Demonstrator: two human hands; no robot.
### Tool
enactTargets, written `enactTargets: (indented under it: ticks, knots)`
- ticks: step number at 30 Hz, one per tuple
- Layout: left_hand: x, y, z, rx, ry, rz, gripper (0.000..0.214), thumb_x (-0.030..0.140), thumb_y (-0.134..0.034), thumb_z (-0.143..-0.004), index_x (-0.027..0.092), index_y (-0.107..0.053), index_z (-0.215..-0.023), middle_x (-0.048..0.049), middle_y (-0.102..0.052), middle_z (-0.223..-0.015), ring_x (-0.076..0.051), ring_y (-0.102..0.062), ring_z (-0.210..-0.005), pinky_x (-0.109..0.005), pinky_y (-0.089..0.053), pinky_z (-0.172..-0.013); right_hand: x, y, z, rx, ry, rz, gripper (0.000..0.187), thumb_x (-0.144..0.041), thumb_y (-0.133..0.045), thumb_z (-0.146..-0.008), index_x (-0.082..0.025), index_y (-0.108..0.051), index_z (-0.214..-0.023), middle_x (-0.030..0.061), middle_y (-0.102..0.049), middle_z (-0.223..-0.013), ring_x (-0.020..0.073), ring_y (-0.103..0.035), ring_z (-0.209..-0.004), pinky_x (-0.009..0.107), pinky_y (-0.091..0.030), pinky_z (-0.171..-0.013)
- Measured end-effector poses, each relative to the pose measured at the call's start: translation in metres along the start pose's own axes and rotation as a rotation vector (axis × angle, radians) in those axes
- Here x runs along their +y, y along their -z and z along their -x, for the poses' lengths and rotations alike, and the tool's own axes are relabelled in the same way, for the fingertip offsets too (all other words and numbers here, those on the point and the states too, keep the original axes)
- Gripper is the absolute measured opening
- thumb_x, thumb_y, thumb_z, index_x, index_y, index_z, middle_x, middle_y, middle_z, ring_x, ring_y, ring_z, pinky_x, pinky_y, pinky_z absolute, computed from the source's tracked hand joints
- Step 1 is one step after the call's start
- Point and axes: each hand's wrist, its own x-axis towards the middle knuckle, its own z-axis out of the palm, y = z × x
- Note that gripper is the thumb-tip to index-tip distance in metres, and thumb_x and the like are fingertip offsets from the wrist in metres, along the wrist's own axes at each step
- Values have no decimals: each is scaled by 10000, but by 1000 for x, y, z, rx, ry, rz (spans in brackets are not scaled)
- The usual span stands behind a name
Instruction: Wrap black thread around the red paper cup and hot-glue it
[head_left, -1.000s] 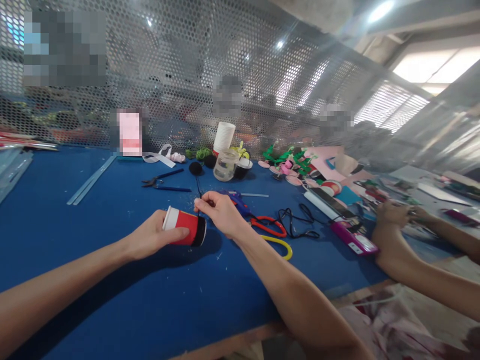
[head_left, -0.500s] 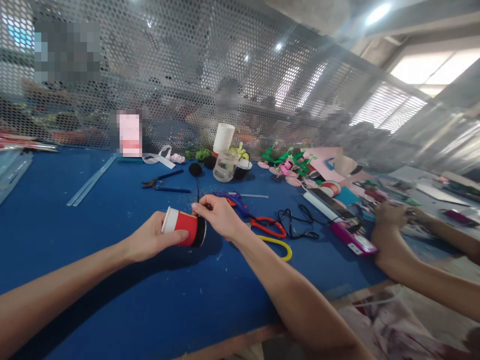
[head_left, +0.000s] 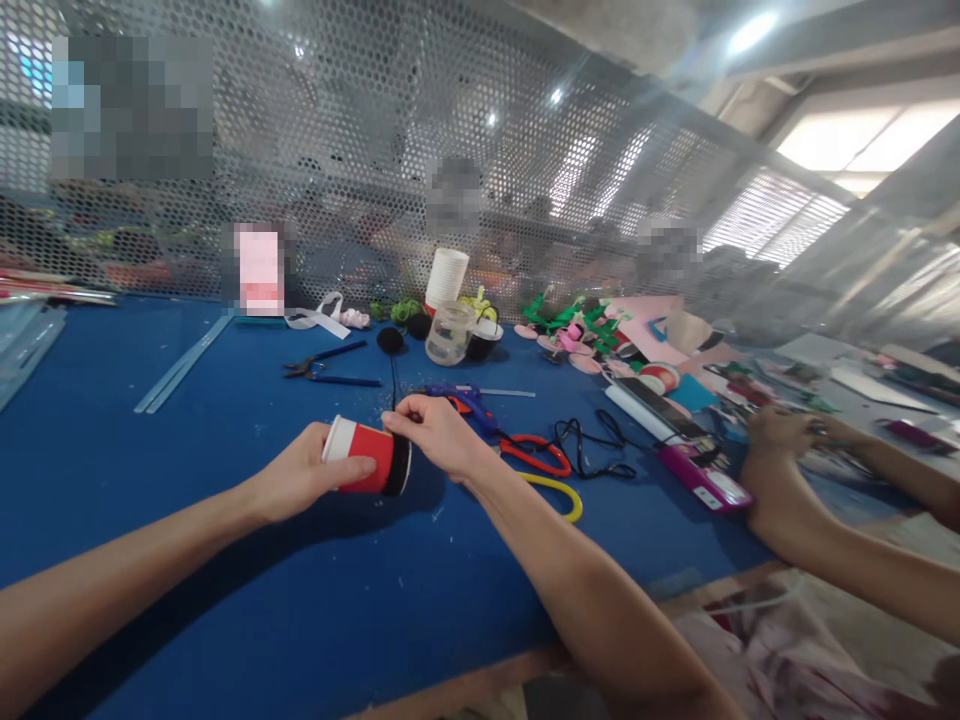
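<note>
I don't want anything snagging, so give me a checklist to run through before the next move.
1. Left hand grips the red-and-white cup: ok.
2. Right hand pinches the black yarn near the cup's black band: ok.
3. That black yarn leaves its black ball without visible knots: ok.
4. Black band even all round: cannot tell, far side hidden.
5. Pliers clear of both hands: ok.

2 own hands (head_left: 298,474) (head_left: 435,432), 1 held cup (head_left: 373,445), 1 pr pliers (head_left: 303,369).
</note>
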Motion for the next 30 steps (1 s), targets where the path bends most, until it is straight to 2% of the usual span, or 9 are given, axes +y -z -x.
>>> enactTargets:
  ticks: [5,11,16,19,21,24,27,30]
  knots:
    - [-4,-1,-2,3,60,148,165,292,-583,-608,130,-556,-614,32,-523,-502,-72,-426,-460,-182,-313,-452,1,0,0,-26,-25,-9,218,-330,-494,-703,-155,-488,-573,-55,-378,-472,62,-309,-428,194,-246,-419]
    - [-4,-2,-2,30,84,252,134,246,-618,-587,121,-569,-593,32,-550,-493,-59,-447,-451,-160,-314,-439,-3,2,1,-62,-74,2,221,-322,-499,-702,-148,-489,-566,-60,-374,-470,49,-289,-405,184,-209,-386]
    - [-2,-3,-3,31,114,321,136,229,-634,-564,104,-580,-575,14,-568,-479,-70,-473,-441,-163,-333,-435,0,0,-1,-76,-85,22,237,-323,-481,-718,-147,-490,-560,-59,-377,-454,52,-317,-401,183,-245,-395]
    - [0,-1,-6,79,127,420,141,224,-628,-562,103,-598,-627,-1,-590,-502,-92,-503,-452,-178,-363,-440,6,3,-5,-41,-46,122,300,-338,-411,-763,-142,-497,-553,-36,-417,-467,69,-378,-428,196,-290,-432]
    - [1,1,-9,136,146,486,135,217,-600,-586,101,-599,-655,-14,-599,-523,-102,-515,-455,-190,-383,-442,7,7,-7,19,-22,149,310,-339,-373,-786,-135,-517,-602,-3,-487,-547,87,-441,-506,208,-326,-489]
    - [2,4,-14,217,236,574,100,196,-551,-628,101,-580,-621,-20,-587,-507,-100,-509,-425,-199,-401,-431,0,14,-3,75,56,171,329,-374,-340,-801,-135,-533,-683,28,-546,-656,104,-483,-597,221,-351,-550]
    - [3,6,-16,250,315,617,109,188,-519,-653,104,-564,-600,-20,-570,-476,-104,-508,-400,-202,-405,-405,-10,15,8,-25,135,221,294,-427,-439,-740,-151,-532,-701,15,-563,-666,105,-491,-594,219,-353,-544]
    - [4,5,-15,240,316,622,118,190,-503,-656,109,-559,-591,-20,-564,-461,-110,-507,-385,-205,-400,-385,-16,9,16,-127,132,305,271,-423,-569,-637,-166,-517,-705,-1,-568,-681,107,-490,-588,214,-343,-520]
